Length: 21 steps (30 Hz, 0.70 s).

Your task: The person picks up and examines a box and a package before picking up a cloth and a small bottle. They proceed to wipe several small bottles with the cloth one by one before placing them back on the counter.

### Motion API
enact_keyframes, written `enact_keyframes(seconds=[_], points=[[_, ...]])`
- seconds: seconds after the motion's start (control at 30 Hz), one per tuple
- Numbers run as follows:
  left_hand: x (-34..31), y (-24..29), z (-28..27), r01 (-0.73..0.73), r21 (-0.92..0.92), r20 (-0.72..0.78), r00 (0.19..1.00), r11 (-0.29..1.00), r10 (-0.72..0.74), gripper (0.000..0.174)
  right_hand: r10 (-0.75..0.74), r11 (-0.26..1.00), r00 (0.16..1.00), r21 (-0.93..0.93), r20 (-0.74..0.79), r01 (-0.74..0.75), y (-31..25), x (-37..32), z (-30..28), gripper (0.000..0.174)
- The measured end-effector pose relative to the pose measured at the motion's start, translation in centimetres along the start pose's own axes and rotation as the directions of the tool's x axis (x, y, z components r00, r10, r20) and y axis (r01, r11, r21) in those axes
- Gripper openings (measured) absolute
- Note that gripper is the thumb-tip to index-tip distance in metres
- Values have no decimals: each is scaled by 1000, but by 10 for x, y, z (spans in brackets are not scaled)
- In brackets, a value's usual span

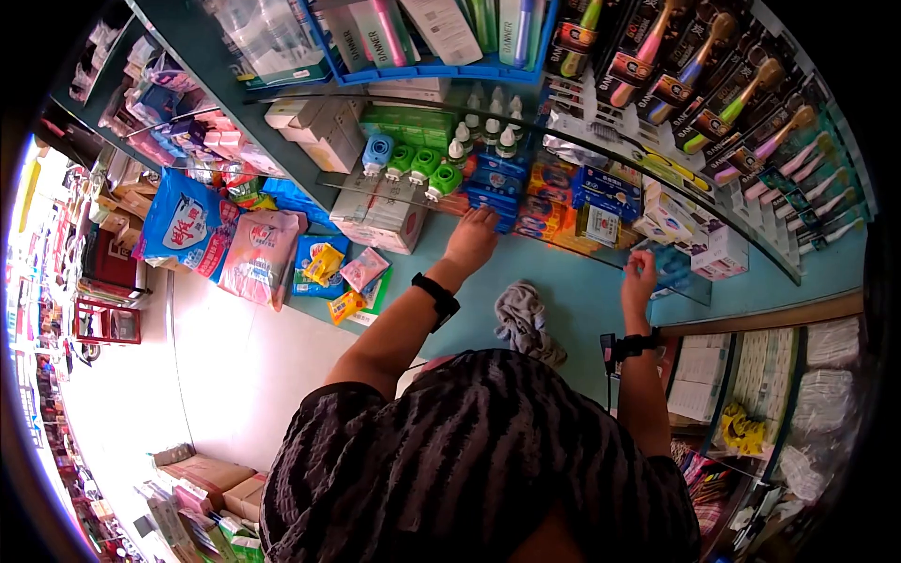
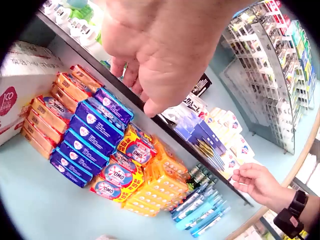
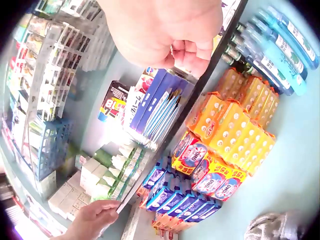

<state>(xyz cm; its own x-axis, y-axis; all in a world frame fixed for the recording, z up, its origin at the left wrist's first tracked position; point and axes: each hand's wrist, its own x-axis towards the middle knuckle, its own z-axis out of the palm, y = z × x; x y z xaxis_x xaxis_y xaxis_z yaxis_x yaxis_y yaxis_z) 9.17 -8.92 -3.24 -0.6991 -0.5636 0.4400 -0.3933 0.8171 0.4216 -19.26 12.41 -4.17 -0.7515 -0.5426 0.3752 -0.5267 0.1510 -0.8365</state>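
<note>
A glass shelf with a dark front edge runs across the display above the counter. My left hand grips this edge toward its left part, thumb on the near side and fingers over it in the left wrist view. Farther right, my right hand holds the same edge with curled fingers, near the shelf's end. On the shelf stand small white-capped bottles, green-capped bottles and blue boxes. Beneath it are stacked blue bar packs, OMO packs and orange packs.
A crumpled grey cloth lies on the counter in front of me. Detergent bags and small packets sit at the left. Toothbrushes hang at upper right. Light-blue bottles lie under the shelf's right end.
</note>
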Motion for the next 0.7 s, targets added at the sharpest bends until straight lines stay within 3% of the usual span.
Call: enact_keyframes(seconds=[0.13,0.23,0.33,0.53,0.63,0.7], points=[[5,3,-11,117,-42,203,973,992,-107,34,-2,998,1000,-63,8,2,-12,-15,1,10],[3,3,-14,72,-55,173,983,996,-61,35,-95,989,995,-109,33,98,-41,-27,8,8],[0,0,-12,34,-14,176,984,999,-31,38,-46,999,987,-21,156,50,-61,-33,22,8],[-5,-8,-14,-53,-25,160,986,998,56,41,-108,980,934,-124,341,158,-114,-37,72,12],[-5,-12,-35,30,-218,242,970,976,24,41,-125,968,905,-151,406,201,-113,-34,93,19],[-6,-24,-50,-38,-229,111,992,973,65,39,-145,950,896,-193,420,244,-111,-34,102,25]])
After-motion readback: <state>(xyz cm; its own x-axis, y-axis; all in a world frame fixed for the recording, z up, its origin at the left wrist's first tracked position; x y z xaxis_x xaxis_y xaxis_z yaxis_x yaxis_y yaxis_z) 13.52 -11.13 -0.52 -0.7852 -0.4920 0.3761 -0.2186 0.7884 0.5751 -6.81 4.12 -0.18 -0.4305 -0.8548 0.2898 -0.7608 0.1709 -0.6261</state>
